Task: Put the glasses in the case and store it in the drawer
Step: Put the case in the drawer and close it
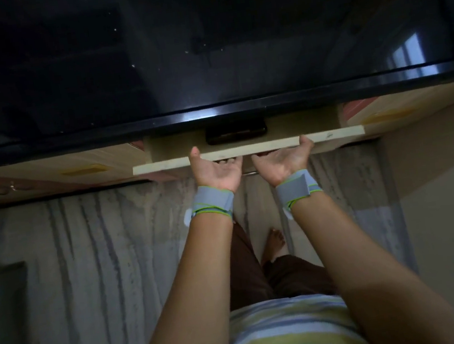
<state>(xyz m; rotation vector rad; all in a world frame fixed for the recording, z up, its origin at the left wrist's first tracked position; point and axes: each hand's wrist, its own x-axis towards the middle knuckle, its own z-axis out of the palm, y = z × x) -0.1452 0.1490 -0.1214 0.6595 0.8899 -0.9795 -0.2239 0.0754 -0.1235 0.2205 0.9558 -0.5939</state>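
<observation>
While the fingers of both hands are curling under the drawer front [249, 151], thumbs hooked over its top edge, the left hand [215, 170] and right hand [282, 161] are gripping it side by side. Just behind the front, the dark case [236, 135] is lying inside the part-open drawer. Storing seems nearly done, closing likely remaining; the glasses are not showing.

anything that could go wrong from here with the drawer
1. Both hands, left hand and right hand, hook the drawer front with thumbs over its top edge; pushing it shut could pinch them under the black countertop.
2. The dark case sits near the front, so a hard shove could slide it.
</observation>
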